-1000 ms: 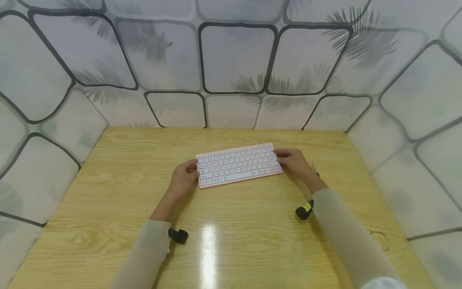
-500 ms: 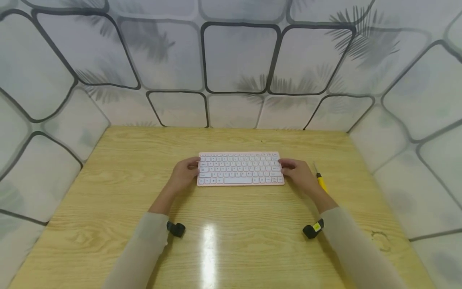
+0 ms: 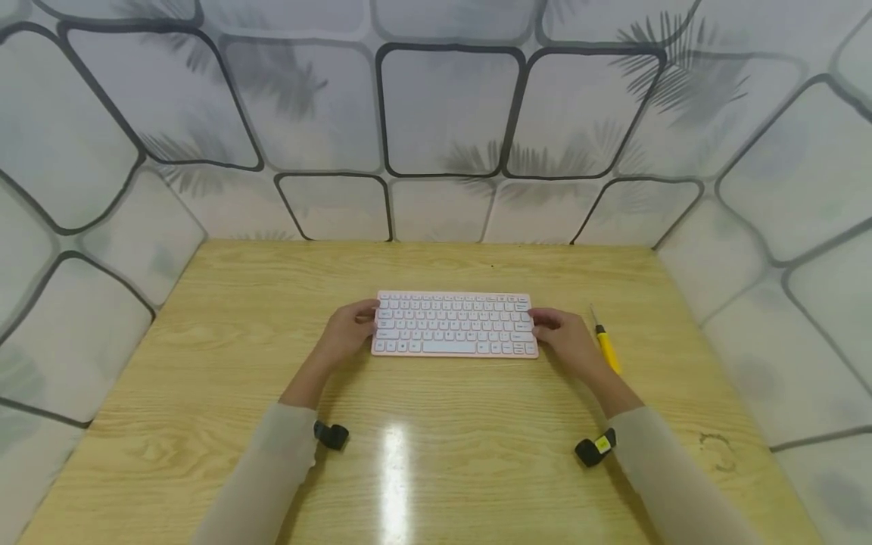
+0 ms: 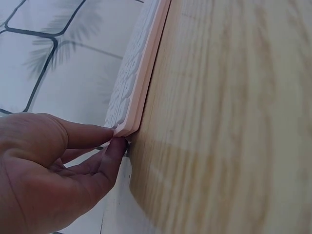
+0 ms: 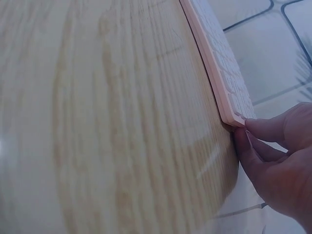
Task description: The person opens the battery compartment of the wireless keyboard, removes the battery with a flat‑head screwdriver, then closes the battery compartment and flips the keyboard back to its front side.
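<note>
A pink keyboard (image 3: 455,324) with white keys lies almost square to the table's far edge in the head view. At its left end, my left hand (image 3: 346,331) pinches the edge between thumb and fingers. The left wrist view has the thumb and a fingertip meeting at the corner of the pink rim (image 4: 141,83). My right hand (image 3: 567,337) pinches the opposite end, and the right wrist view shows that corner held the same way (image 5: 278,156). Just right of the right hand lies a yellow-handled screwdriver (image 3: 606,348).
The wooden table (image 3: 463,424) reaches back to a patterned wall (image 3: 450,113), with more of that wall on both sides. A faint ring mark (image 3: 717,452) shows on the wood at the right.
The keyboard has turned clockwise from its slant to nearly level and come slightly nearer, both hands on it. The right hand has moved nearer, uncovering the screwdriver's yellow handle.
</note>
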A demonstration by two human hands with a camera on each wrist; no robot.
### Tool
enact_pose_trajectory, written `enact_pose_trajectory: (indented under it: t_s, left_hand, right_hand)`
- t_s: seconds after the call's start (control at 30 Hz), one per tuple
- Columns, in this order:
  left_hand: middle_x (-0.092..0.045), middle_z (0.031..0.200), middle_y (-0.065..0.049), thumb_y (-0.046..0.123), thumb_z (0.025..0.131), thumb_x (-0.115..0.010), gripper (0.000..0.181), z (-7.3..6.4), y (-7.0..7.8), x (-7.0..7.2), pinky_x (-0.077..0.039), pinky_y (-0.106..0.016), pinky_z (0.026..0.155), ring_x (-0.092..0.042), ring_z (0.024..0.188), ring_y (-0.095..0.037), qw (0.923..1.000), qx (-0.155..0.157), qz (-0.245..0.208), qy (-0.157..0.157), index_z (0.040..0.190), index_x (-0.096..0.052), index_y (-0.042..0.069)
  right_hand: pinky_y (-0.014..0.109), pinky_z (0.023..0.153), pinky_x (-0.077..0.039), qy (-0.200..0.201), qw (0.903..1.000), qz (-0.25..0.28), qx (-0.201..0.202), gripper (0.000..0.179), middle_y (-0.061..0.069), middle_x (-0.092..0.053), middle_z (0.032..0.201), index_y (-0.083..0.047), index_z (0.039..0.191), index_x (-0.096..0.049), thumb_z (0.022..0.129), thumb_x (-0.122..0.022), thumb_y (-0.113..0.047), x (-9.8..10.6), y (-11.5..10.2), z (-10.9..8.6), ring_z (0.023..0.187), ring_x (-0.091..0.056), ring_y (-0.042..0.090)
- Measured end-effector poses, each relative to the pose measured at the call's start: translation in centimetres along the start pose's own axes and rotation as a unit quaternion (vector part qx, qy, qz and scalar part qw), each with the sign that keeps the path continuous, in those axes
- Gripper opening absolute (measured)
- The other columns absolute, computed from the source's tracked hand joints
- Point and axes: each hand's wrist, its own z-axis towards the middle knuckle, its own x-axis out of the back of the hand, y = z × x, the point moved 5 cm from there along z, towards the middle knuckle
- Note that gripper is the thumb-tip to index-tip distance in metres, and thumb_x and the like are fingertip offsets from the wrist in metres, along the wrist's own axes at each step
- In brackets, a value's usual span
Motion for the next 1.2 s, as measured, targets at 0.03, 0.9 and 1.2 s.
enact_pose_trajectory:
  t_s: [0.03,0.9,1.2]
  left_hand:
    - [-0.057,0.14,-0.024,0.003,0.101,-0.054,0.048,0.0,0.0,0.0,-0.048,-0.048,0.105,-0.058,0.126,-0.037,1.0,-0.001,0.001,0.001,0.148,-0.048,0.002]
    - [-0.055,0.141,-0.024,0.002,0.1,-0.053,0.042,-0.6,0.7,-0.1,-0.051,-0.046,0.099,-0.059,0.123,-0.038,0.9987,-0.008,0.025,0.043,0.142,-0.054,-0.001]
    - [-0.058,0.131,-0.014,0.01,0.101,-0.057,0.035,-1.4,6.3,-2.6,-0.05,-0.042,0.09,-0.056,0.107,-0.027,0.9939,-0.062,0.06,0.069,0.135,-0.062,0.008]
  right_hand:
    - [0.049,0.111,-0.042,0.0,1.0,0.002,0.001,0.037,0.016,-0.059,0.139,-0.006,0.141,-0.057,0.105,-0.053,-0.012,0.0,0.0,0.0,0.128,-0.054,0.031]
    - [0.02,0.085,-0.055,-0.003,0.9336,0.356,-0.04,0.045,-0.003,-0.062,0.127,-0.004,0.146,-0.05,0.103,-0.059,-0.012,0.5,-0.4,-0.1,0.107,-0.064,0.007]
    - [0.024,0.082,-0.058,-0.008,0.9187,0.394,-0.022,0.046,-0.002,-0.069,0.119,-0.001,0.144,-0.05,0.101,-0.061,-0.009,0.8,-1.7,-0.5,0.102,-0.069,0.011]
